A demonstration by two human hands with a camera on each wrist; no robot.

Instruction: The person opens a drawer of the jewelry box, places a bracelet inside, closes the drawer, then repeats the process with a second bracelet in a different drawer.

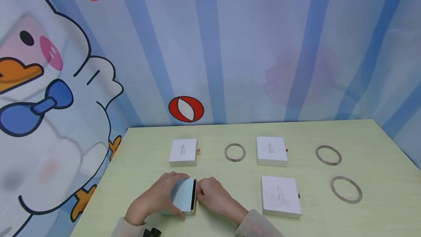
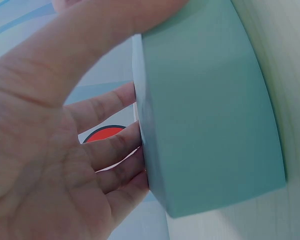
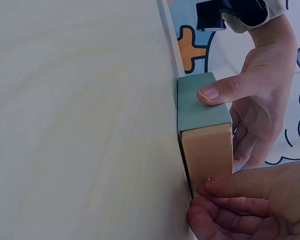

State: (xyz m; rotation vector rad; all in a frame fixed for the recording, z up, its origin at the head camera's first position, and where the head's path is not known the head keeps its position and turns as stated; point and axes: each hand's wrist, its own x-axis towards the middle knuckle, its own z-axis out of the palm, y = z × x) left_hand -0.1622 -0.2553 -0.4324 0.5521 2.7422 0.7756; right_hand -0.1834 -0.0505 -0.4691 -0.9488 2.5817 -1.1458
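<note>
A pale green drawer box (image 1: 182,194) lies at the table's front left. My left hand (image 1: 160,197) grips its sleeve, thumb on the near side and fingers on the far side; in the left wrist view the green side (image 2: 210,110) fills much of the picture. The tan drawer (image 3: 207,152) sticks a little out of the sleeve's right end, with a dark gap along its top in the head view. At that end my right hand (image 1: 215,195) has its fingers curled, thumb and forefinger pinching the drawer's small pull tab, mostly hidden by the fingertips.
Behind the green box lies a white box (image 1: 183,152) with a tab. To the right are two more white boxes, one at the back (image 1: 271,151) and one nearer (image 1: 281,196). Three bangles lie on the table: one in the middle (image 1: 226,156), two at right (image 1: 317,154) (image 1: 360,193).
</note>
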